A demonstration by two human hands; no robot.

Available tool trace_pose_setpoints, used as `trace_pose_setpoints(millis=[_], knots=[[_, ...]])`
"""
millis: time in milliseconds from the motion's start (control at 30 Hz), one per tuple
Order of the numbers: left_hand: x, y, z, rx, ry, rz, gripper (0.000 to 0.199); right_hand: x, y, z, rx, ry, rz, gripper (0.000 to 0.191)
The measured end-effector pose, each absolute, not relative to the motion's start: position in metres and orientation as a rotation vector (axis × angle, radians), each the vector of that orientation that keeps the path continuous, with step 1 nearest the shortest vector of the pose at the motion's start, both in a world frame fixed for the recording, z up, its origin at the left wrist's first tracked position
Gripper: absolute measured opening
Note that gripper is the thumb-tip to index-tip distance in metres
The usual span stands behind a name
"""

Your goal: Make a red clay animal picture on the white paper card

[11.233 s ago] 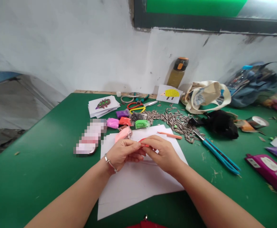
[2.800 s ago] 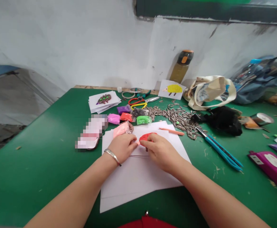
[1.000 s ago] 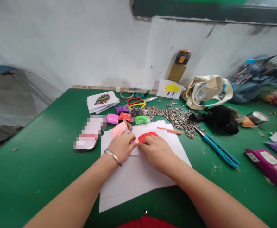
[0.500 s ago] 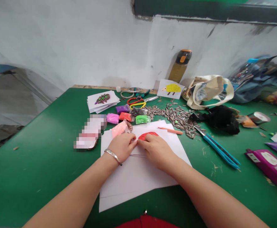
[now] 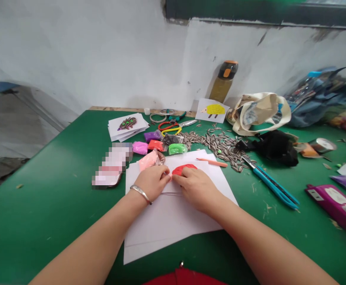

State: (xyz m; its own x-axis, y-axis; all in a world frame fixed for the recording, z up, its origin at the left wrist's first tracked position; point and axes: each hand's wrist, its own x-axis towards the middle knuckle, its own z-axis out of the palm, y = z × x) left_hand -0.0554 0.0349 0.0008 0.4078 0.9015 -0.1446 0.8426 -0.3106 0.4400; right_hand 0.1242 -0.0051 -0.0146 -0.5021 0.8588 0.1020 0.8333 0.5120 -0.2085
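Bent over the stacked white paper (image 5: 173, 221), my left hand (image 5: 153, 182) is closed, thumb and fingers pinched together. A small bit of pink clay (image 5: 170, 177) shows at its fingertips, mostly hidden. My right hand (image 5: 198, 188) faces it with curled fingers, its thumb and forefinger closed at the same bit. A flat red clay shape (image 5: 186, 169) lies on the paper, partly covered by the right fingers. Behind my left hand is an opened packet of light pink clay (image 5: 149, 159). An orange pen-like tool (image 5: 212, 162) rests at the paper's upper right.
Clay packets (image 5: 155, 145), scissors (image 5: 175, 127) and sunflower seeds (image 5: 220, 143) lie beyond the paper. A phone (image 5: 112, 166) is left; a blue utility knife (image 5: 272, 184) and a purple box (image 5: 335, 204) are right. A bottle (image 5: 224, 81), hedgehog picture (image 5: 212, 110) and cloth bag (image 5: 260, 114) stand behind.
The view has shifted very slightly. Both hands stay at the same spot, with a little more pink showing between the fingertips.
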Motion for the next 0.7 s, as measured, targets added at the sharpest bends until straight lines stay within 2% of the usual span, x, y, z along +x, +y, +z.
trace_pose_setpoints(millis=[167,433,633,700], knots=[[-0.058,0.037,0.001,2.198,1.465,0.203,0.02,0.122,-0.012,-0.012,-1.394,-2.578,0.166,0.035],[-0.052,0.035,0.003,2.228,1.545,0.17,0.019,0.121,-0.011,-0.013,-1.401,-2.625,0.185,0.028],[-0.06,0.038,0.002,2.218,1.474,0.218,0.028,0.124,-0.012,-0.009,-1.387,-2.57,0.3,0.042],[-0.063,0.039,0.004,2.211,1.433,0.235,0.03,0.128,-0.011,-0.007,-1.388,-2.532,0.285,0.041]])
